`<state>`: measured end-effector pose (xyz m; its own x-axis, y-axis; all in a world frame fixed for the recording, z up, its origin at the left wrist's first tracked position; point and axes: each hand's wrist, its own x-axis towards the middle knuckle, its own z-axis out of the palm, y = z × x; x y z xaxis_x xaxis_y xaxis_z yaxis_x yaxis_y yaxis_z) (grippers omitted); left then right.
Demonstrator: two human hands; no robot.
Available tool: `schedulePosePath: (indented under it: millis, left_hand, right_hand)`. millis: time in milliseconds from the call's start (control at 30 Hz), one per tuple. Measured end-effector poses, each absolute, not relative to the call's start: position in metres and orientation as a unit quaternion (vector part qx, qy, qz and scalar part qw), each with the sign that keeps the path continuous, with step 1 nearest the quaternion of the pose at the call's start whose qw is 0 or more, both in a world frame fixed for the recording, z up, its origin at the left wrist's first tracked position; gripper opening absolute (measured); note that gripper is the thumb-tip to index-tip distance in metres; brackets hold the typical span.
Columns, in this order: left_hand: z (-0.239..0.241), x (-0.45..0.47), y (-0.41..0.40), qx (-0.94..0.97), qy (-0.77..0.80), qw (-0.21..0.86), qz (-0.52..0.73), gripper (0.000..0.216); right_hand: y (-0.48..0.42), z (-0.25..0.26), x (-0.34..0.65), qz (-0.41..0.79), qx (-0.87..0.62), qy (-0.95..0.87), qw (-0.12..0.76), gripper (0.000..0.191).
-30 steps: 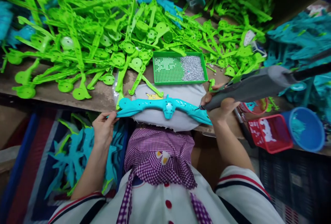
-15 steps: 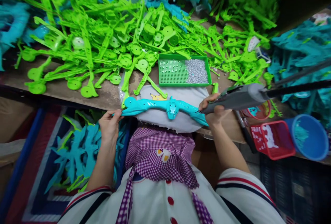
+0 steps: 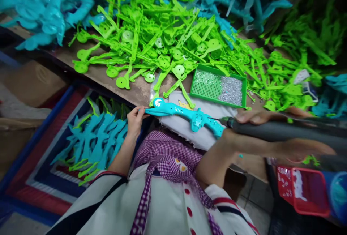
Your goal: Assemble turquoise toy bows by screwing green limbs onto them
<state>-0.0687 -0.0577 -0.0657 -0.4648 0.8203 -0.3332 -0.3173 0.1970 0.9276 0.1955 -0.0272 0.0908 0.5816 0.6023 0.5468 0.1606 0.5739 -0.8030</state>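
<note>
A long turquoise plastic toy part [image 3: 177, 110] lies across a grey cloth [image 3: 179, 129] at the table's front edge. It has a white swirl mark on its left disc and a raised lump at its middle. My left hand [image 3: 135, 121] pinches its thin left end. Smeared by motion, my right hand [image 3: 257, 144] is wrapped round a dark electric screwdriver [image 3: 273, 130]. The thin bit points left at the part, just right of the lump; whether it touches, I cannot tell. Beyond the cloth sits a green tray [image 3: 207, 85] with many small silvery screws.
Bright green plastic pieces [image 3: 162, 29] are heaped across the table, with turquoise pieces [image 3: 51, 11] at the back left. Several turquoise-and-green assemblies [image 3: 93, 137] lie in a blue-edged bin below left. A red basket [image 3: 310, 191] and a blue tub [image 3: 338, 191] stand low right.
The view has swung, so the table sits tilted. The screwdriver's bit has come down over the turquoise part from the right. A white mark now shows on the part's left disc.
</note>
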Motion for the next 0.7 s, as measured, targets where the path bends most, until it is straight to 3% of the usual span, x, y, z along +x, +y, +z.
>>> schedulePosePath:
  millis: [200,700]
  left_hand:
    - [-0.064,-0.069,-0.059,0.181,0.61,0.477,0.606,0.053]
    - [-0.068,-0.071,-0.056,0.16,0.604,0.495,0.604,0.051]
  right_hand:
    - [0.004,0.075,0.163,0.224,-0.458,-0.413,0.754,0.049]
    - [0.153,0.008,0.199,0.202,-0.496,-0.455,0.712,0.051]
